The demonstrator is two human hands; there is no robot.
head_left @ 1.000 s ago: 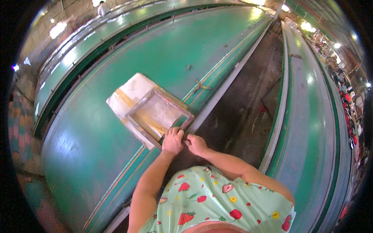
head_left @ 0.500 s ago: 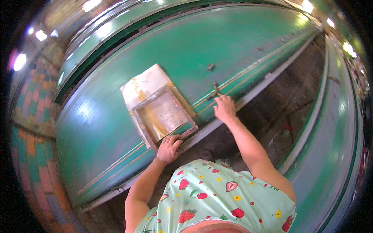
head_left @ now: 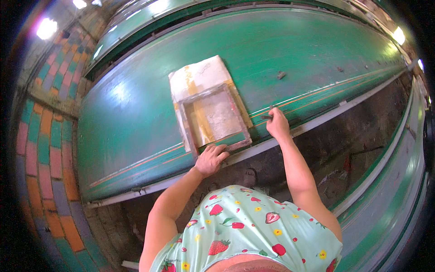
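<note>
A shallow wooden frame (head_left: 185,119) rests on a flat white slab (head_left: 206,68) with yellow-brown tape marks. The slab lies on the long green table (head_left: 149,81). My left hand (head_left: 211,159) is closed over the frame's near bar, close to its left corner. To the right of the frame, my right hand (head_left: 278,124) grips a small dark tool (head_left: 267,117) just above the table's near edge. Its kind is too small to tell, and my fingers cover part of it.
Small dark lumps (head_left: 281,75) are scattered on the table farther right. A grey rail (head_left: 317,118) runs along the near edge, with a dark gap below it. A second green table (head_left: 389,217) stands on the right, and a coloured brick-patterned floor (head_left: 47,158) on the left.
My right hand has closed around the dark tool that lay on the table. My left hand stays on the frame. The whole view has turned, shifting the table rightward and upward in the picture.
</note>
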